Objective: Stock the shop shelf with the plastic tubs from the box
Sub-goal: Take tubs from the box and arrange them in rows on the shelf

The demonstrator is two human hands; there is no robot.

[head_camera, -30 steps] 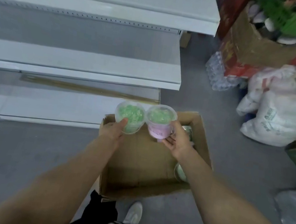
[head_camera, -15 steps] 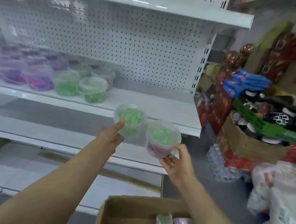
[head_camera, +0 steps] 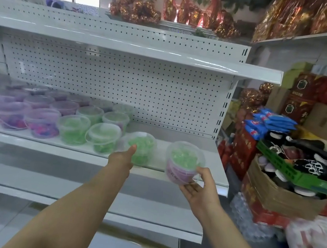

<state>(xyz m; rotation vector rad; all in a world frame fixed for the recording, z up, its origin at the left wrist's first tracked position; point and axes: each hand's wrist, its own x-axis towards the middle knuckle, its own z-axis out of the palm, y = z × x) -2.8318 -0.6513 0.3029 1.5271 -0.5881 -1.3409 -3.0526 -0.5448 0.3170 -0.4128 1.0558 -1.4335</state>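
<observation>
Head view: left hand grips green tub at shelf edge; right hand cradles second tub. Best set left tub flush beside the green row, then right.

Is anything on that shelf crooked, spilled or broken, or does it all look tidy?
Nothing stands out. The purple tubs and green tubs stand upright in rows on the shelf, lids on, nothing spilled. The left hand and right hand each hold a green-filled tub, tilted only because they are being carried.

shelf: white | back panel: dotted | tubs: green, purple
</observation>
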